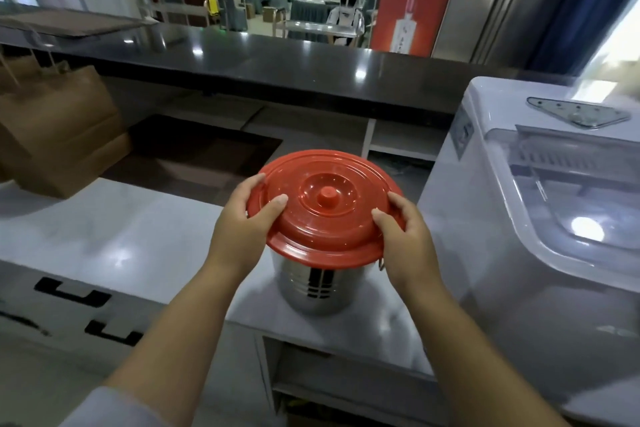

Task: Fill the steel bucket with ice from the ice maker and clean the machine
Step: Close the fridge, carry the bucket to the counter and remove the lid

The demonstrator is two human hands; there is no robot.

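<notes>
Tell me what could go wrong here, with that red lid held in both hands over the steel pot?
1. The steel bucket stands close to the white counter's front corner; tugging the red lid could perhaps nudge it off.
2. The left hand and right hand grip only the lid's rim, so it might slip.
3. The ice maker sits very near; the lifted lid could knock it.
</notes>
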